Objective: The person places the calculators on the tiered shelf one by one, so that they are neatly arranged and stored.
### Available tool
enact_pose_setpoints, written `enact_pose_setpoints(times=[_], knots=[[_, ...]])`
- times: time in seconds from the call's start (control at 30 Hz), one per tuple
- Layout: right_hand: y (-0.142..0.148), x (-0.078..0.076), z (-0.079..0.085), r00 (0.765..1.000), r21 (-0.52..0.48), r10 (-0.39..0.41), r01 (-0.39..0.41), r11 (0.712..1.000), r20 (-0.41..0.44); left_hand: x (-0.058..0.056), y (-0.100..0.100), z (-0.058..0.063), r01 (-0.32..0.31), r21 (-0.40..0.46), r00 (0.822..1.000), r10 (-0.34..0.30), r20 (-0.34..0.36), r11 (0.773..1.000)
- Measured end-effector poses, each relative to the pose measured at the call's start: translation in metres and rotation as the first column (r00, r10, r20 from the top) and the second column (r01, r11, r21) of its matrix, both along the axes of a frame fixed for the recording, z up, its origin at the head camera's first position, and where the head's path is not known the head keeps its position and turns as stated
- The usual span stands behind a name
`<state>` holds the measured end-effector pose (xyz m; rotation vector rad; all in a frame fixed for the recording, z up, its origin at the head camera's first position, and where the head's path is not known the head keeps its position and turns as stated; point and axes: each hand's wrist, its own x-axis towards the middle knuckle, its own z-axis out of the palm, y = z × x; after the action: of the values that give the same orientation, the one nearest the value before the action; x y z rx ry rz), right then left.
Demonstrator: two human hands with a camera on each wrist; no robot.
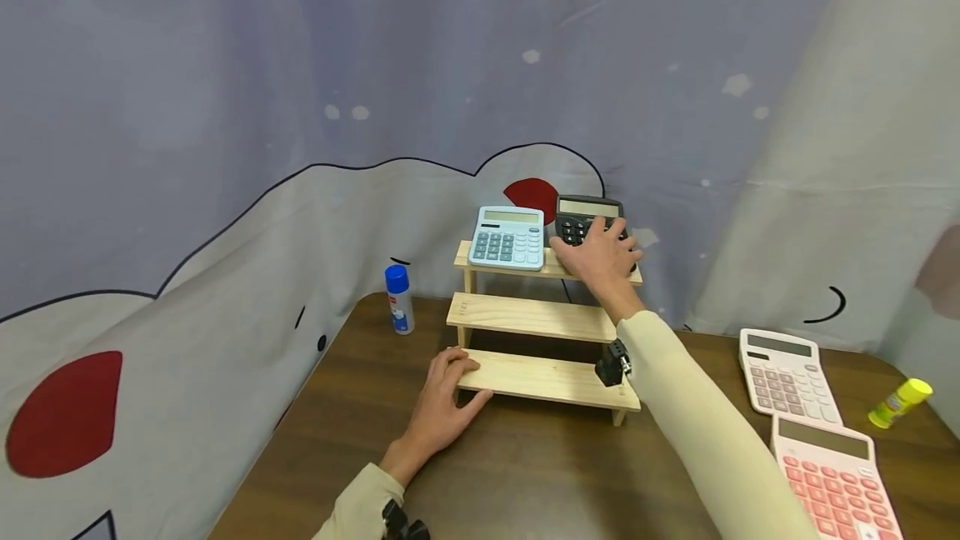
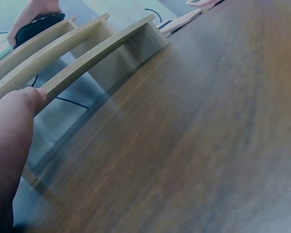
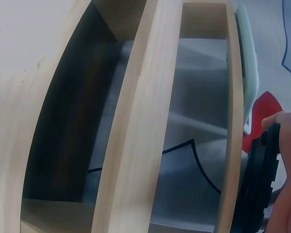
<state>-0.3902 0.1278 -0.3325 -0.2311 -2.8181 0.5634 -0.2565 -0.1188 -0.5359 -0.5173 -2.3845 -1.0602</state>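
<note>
A three-step wooden stand stands on the brown table. On its top step a light blue calculator leans back at the left. Beside it, at the right of that step, is a black calculator, partly hidden by my right hand. That hand grips the black calculator across its width, thumb at the left edge; the right wrist view shows the black calculator edge-on. My left hand holds the left front corner of the lowest step, fingers on top and thumb at the front edge.
Right of the stand lie a white calculator and a pink calculator, close together. A yellow glue stick is at the far right. A blue-capped spray can stands at back left. A patterned curtain hangs behind the table.
</note>
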Motion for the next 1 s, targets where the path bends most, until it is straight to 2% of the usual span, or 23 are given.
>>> enact_pose_setpoints(times=[0.37,0.5,0.7,0.83,0.93,1.0], knots=[[0.000,-0.002,-0.005,1.000,0.015,-0.019,0.019,1.000,0.013,0.000,0.004,0.003,0.020,-0.001,1.000,-0.020,0.003,1.000],[-0.001,0.000,-0.010,1.000,0.021,-0.023,0.023,1.000,-0.009,0.001,0.003,0.004,0.019,0.010,0.999,-0.019,0.028,1.000],[-0.003,0.003,-0.019,0.997,0.015,-0.027,0.029,0.999,-0.071,0.003,0.002,0.003,0.015,0.005,0.999,-0.015,0.037,1.000],[0.001,0.008,-0.023,0.991,0.004,0.002,-0.001,1.000,-0.131,0.004,0.004,0.004,0.012,-0.005,1.000,-0.011,0.025,1.000],[0.007,0.012,-0.029,0.975,0.015,0.051,-0.049,0.999,-0.214,0.004,0.005,0.004,0.008,-0.007,1.000,-0.008,0.013,1.000],[0.013,0.015,-0.037,0.950,0.032,0.100,-0.094,0.995,-0.294,0.004,0.005,0.004,0.008,-0.007,1.000,-0.008,0.007,1.000]])
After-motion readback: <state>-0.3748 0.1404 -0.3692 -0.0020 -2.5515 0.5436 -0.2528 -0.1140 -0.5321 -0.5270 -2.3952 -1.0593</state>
